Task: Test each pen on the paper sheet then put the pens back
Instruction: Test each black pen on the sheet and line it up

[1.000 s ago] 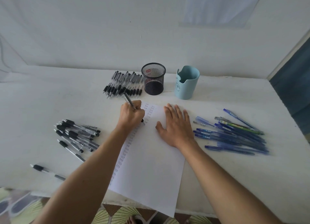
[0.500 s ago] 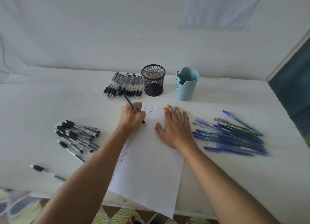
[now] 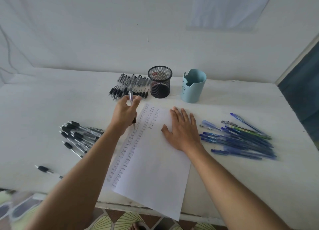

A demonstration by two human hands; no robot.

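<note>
- While the right hand (image 3: pixel 183 131) lies flat on the paper sheet (image 3: pixel 155 169) with its fingers straight and slightly spread, the left hand (image 3: pixel 126 112) grips 1 black pen (image 3: pixel 130 96), thumb and curled fingers closed round the barrel.
- Held pen: nearly upright in the frame, its silver top end pointing toward the upper edge and its tip low at the left margin of the sheet. Cannot tell whether the tip touches the paper.
- Sheet: centre of the frame, on the white table (image 3: pixel 43 109), tilted, with its lower corner hanging over the table's near edge. Columns of small handwritten marks run down its left side, 3 columns at the top.
- Right hand: on the upper right part of the sheet, clear of the written columns.
- Row of black pens (image 3: pixel 127 86): above the left hand, side by side, just left of the black mesh cup (image 3: pixel 160 82).
- Light blue cup (image 3: pixel 193 86): right of the mesh cup, not touching it.
- Pile of black pens (image 3: pixel 79 136): left of centre, partly hidden by the left forearm.
- 1 single black pen (image 3: pixel 46 170): lower left, apart from the pile.
- Blue pens (image 3: pixel 241 140): loose heap at the right, just beside the right hand, with 1 green pen among them.
</note>
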